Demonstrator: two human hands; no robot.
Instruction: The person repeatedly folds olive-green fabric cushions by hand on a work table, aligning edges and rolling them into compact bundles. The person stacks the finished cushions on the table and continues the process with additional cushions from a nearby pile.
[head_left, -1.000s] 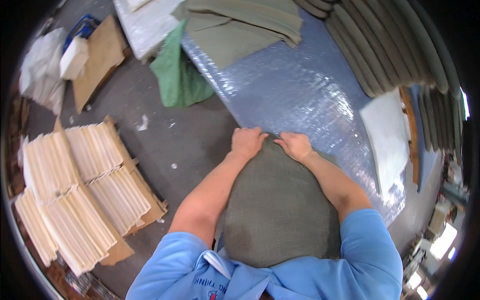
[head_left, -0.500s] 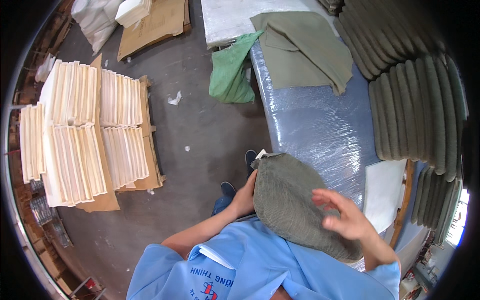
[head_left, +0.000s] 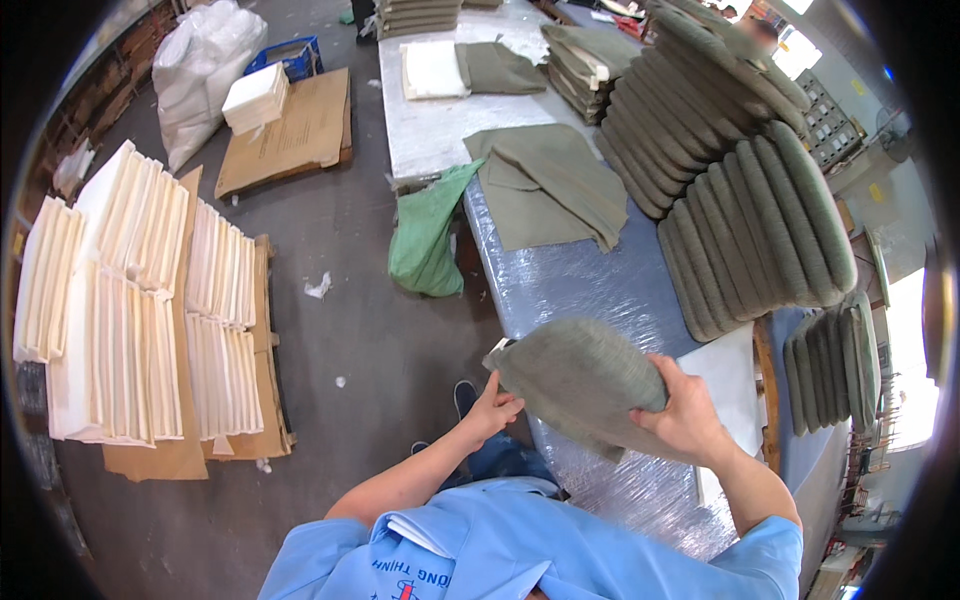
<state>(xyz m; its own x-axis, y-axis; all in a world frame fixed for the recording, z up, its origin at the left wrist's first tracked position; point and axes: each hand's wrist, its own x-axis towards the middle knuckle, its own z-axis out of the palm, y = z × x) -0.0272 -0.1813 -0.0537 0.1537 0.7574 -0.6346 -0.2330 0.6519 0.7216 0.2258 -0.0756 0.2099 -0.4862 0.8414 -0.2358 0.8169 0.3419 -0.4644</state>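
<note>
Over plastic-wrapped table, grey-green cushion slants between left hand, pinching what's probably a corner, and right hand, gripping its side.

The left forearm slants up and rightward to the left hand – one digit pointing upward, the others bent inward. The right forearm (bare, like its partner) leans up and leftward, and the right hand is curled in a grip – thumb reaching inward, fingers bent above it.
</note>
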